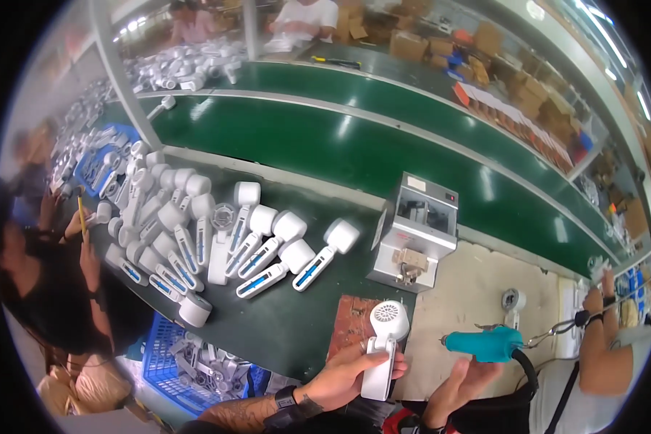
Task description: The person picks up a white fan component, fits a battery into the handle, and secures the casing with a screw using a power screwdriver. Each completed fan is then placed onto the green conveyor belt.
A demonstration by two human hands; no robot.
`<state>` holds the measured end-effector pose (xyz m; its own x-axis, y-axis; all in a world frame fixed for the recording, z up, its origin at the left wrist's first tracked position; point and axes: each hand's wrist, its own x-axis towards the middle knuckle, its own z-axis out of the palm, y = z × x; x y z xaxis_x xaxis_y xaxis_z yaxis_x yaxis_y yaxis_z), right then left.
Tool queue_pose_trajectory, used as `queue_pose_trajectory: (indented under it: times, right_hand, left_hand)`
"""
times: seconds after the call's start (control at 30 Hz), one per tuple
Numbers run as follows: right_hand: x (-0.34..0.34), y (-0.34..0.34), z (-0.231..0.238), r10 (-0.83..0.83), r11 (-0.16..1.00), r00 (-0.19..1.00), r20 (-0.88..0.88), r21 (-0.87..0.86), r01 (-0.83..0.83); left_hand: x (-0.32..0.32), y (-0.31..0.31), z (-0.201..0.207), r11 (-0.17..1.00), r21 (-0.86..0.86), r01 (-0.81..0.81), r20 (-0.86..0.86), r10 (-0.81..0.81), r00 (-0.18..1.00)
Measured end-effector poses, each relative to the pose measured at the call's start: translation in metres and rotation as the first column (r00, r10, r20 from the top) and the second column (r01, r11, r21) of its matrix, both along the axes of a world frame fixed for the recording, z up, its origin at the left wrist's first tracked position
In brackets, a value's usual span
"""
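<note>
My left hand (pixel 343 377) is wrapped around the handle of a white handheld appliance (pixel 389 323), upright, its round slotted head at the top. It is held above the near edge of the bench, over a reddish-brown mat (pixel 349 325). To the right, a teal power screwdriver (pixel 484 344) hangs from a metal hook and cord, its tip pointing left toward the appliance. My right hand (pixel 461 387) is just below the screwdriver, palm up with fingers apart, not gripping it. Whether the fingertips touch the tool's underside I cannot tell.
Several similar white appliances (pixel 267 249) with blue strips crowd the left of the bench. A grey metal machine (pixel 416 235) stands behind my hands, a green conveyor (pixel 340 126) beyond. A blue basket (pixel 155 362) of parts sits lower left. Co-workers are on both sides and opposite.
</note>
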<state>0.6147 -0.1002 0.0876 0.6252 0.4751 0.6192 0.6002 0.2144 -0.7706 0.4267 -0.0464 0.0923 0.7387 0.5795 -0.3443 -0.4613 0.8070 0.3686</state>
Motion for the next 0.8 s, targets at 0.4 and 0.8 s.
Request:
queue_pose_trajectory:
  times: [0.4,0.8]
  right_hand:
    - [-0.046,-0.006,0.055,0.517,0.726,0.807,0.286,-0.646,-0.236]
    - [-0.058,-0.006,0.053,0.499,0.745,0.801,0.332,-0.636,-0.201]
  left_hand:
    - [0.028,-0.02,-0.006,0.986,-0.088,-0.144,0.049,0.148,0.988]
    - [0.033,-0.033,-0.023,0.94,-0.279,-0.198,0.087,0.23,0.969]
